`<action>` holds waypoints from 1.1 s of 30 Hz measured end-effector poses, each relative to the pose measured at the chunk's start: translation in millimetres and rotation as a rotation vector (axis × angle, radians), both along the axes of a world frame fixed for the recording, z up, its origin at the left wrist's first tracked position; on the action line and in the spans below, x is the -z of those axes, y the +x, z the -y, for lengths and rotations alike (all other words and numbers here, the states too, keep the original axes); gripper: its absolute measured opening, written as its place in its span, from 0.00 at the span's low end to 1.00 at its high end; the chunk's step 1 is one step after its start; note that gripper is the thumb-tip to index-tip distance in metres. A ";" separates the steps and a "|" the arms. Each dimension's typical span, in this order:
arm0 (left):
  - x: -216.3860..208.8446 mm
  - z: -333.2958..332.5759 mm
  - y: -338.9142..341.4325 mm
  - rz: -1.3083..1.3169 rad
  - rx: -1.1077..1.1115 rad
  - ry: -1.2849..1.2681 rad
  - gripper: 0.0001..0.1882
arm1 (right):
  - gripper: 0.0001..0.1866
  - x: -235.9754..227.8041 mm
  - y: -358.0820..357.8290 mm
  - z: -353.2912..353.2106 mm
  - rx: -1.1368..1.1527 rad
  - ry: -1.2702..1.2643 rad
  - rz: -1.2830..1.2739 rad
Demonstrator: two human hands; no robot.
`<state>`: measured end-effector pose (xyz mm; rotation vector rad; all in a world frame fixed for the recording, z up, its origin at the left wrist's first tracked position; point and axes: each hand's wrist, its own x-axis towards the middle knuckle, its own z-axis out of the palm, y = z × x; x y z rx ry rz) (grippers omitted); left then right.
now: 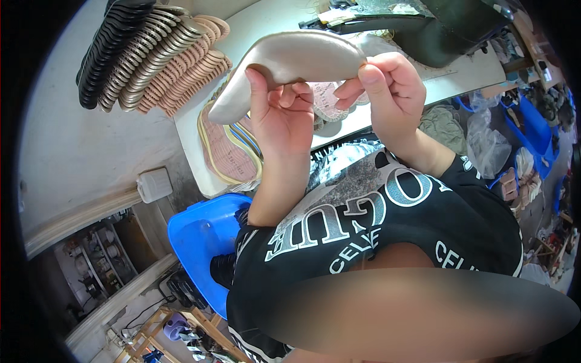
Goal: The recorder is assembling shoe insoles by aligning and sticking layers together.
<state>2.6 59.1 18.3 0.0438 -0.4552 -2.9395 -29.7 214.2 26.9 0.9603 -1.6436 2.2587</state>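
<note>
A smooth, pale satin-like shoe sole (302,51), curved along its length, is held up over the table between both hands. My left hand (284,118) grips it near the left part, thumb on the face and the other fingers bent against its lower edge. At its right end, my right hand (396,91) pinches the tip between thumb and fingers. Under and beside the left hand lie pink shoe soles with yellow rims (227,154). Another pink patterned sole (327,101) shows behind, between the two hands.
Rows of black, metallic and pink soles (154,57) stand at the upper left. A large dark glossy object (445,36) sits on the white table (478,75) at the far right. Left of me is a blue plastic tub (203,236); clear bags (487,139) lie on the right.
</note>
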 end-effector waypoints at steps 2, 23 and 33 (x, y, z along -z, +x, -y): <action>-3.5 -1.8 1.6 0.058 -0.088 -0.070 0.13 | 0.09 -2.7 1.2 0.9 -0.018 -0.008 0.013; -7.0 -3.0 12.5 0.062 -0.481 -0.477 0.13 | 0.06 -17.7 1.1 -6.5 -0.475 -0.069 0.535; -1.4 -11.9 -9.9 0.078 -0.167 -0.152 0.35 | 0.09 10.7 9.9 13.0 -0.320 0.277 0.341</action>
